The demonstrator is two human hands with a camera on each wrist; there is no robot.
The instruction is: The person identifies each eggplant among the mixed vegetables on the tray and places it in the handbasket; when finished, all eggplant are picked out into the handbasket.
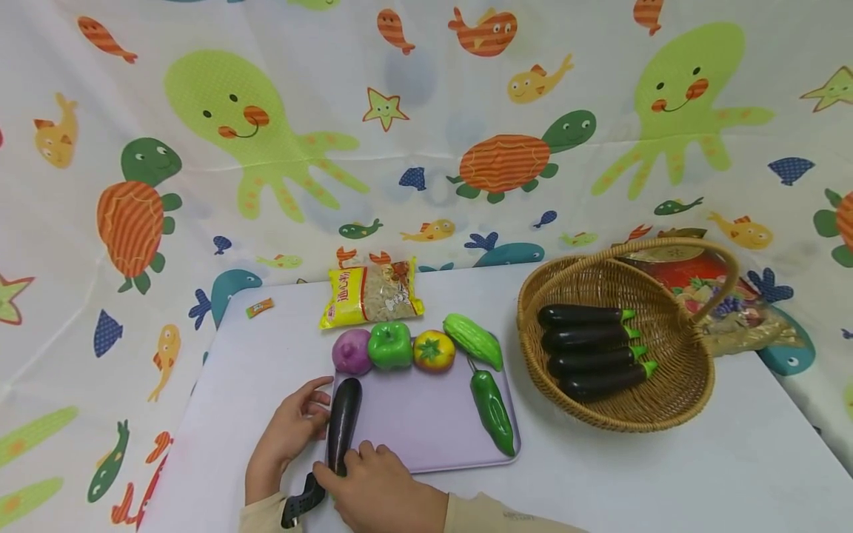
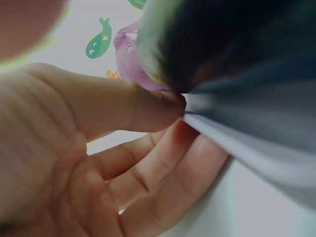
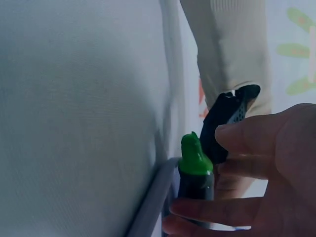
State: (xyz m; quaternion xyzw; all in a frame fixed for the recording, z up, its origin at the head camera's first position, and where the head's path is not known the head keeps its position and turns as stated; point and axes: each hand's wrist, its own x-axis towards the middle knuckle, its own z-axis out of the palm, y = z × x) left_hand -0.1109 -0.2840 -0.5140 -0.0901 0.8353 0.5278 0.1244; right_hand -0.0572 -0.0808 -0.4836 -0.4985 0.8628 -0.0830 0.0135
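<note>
A purple tray [image 1: 426, 414] lies on the white table. Along its left side rests a dark eggplant [image 1: 343, 422], its green stem end [image 3: 195, 157] toward me in the right wrist view. My left hand [image 1: 293, 422] is at the tray's left edge; in the left wrist view its thumb and fingers pinch the rim [image 2: 237, 138]. Over the stem end, my right hand [image 1: 380, 488] touches the eggplant with fairly straight fingers, thumb apart. A purple onion [image 1: 352, 352], green bell pepper [image 1: 390, 346], yellow-red tomato [image 1: 434, 351], bitter melon [image 1: 473, 340] and long green pepper [image 1: 493, 412] lie around the tray.
A wicker basket [image 1: 666, 403] with several eggplants [image 1: 593, 339] stands to the right. Behind it lies a red and gold package [image 1: 720, 289]. A yellow food bag [image 1: 373, 292] lies beyond the tray, a small orange packet [image 1: 260, 307] farther left. A patterned cloth [image 1: 413, 222] hangs behind.
</note>
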